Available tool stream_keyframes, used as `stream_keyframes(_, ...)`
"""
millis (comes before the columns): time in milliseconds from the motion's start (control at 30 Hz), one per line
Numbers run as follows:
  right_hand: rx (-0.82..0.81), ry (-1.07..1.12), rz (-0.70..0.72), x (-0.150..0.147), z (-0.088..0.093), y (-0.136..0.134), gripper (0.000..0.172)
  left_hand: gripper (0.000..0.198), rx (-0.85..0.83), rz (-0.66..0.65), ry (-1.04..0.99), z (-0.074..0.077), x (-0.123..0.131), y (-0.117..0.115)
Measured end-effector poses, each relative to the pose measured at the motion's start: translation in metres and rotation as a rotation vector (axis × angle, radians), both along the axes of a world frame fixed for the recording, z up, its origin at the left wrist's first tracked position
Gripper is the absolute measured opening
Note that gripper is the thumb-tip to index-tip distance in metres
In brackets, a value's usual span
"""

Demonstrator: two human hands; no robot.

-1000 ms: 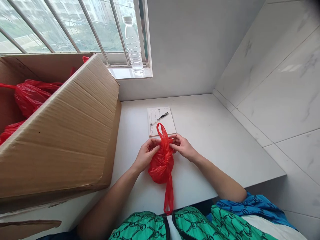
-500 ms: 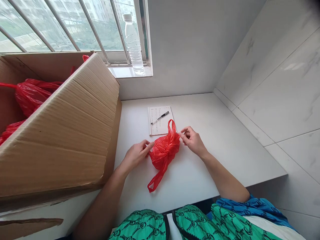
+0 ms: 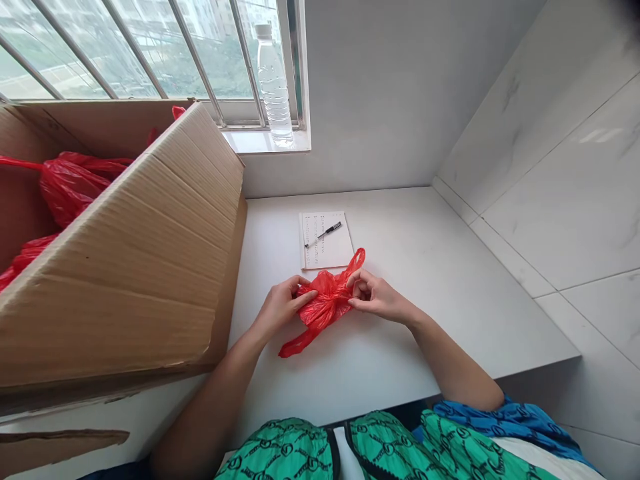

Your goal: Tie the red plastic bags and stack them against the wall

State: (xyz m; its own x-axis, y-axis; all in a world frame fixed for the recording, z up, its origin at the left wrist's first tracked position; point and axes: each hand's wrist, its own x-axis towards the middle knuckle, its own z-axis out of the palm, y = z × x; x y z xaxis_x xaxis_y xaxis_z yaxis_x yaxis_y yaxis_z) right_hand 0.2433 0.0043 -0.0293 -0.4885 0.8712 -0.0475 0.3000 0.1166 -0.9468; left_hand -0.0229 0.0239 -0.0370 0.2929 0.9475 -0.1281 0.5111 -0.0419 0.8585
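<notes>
A knotted red plastic bag (image 3: 327,300) lies on the white tabletop, one handle loop pointing up and right, the other down and left. My left hand (image 3: 283,307) grips its left side, thumb on top and fingers partly hidden behind the plastic. At the right side, near the knot, my right hand (image 3: 375,293) pinches the plastic with curled fingers. What is inside the bag does not show. Just beyond the bag is a notepad (image 3: 327,257) with written marks, and a black-capped pen (image 3: 324,234) rests across it.
To the left stands a large open cardboard box (image 3: 140,267) holding more red plastic bags (image 3: 75,183). A clear water bottle (image 3: 275,93) is upright on the sill of the barred window (image 3: 150,53). Tiled wall (image 3: 560,153) borders the table (image 3: 450,267) on the right.
The bag has turned clockwise, its upper loop swinging right and its lower loop left. My right hand has moved in onto the bag, and my left hand now has its thumb over it.
</notes>
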Motion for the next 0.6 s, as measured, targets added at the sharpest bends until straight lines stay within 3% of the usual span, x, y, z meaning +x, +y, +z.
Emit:
stream_keyframes(67, 0.074, -0.048, -0.031, 0.003, 0.0, 0.001, 0.015, 0.033, 0.097, 0.05, 0.108, 0.003, -0.006, 0.002)
stream_keyframes(167, 0.357, -0.148, -0.31, 0.001, -0.003, 0.003, 0.019, 0.031, 0.324, 0.179, 0.136, 0.011, -0.003, -0.002)
stream_keyframes(233, 0.58, -0.211, -0.451, -0.005, -0.007, 0.004, 0.02, 0.028, 0.496, 0.17, 0.151, 0.013, 0.009, -0.009)
stream_keyframes(300, 0.743, -0.302, -0.404, -0.015, -0.013, 0.005, 0.031, 0.033, 0.614, 0.029, 0.22, 0.009, 0.026, -0.017)
stream_keyframes(400, 0.8, -0.495, -0.214, -0.029, -0.029, 0.005, 0.056, 0.053, 0.66, -0.163, 0.397, -0.008, 0.044, -0.026)
stream_keyframes(500, 0.741, -0.639, -0.123, -0.036, -0.047, 0.006, 0.061, 0.062, 0.627, -0.19, 0.563, -0.026, 0.049, -0.028)
stream_keyframes(600, 0.711, -0.7, -0.097, -0.038, -0.056, 0.006, 0.061, 0.064, 0.624, -0.203, 0.645, -0.032, 0.046, -0.027)
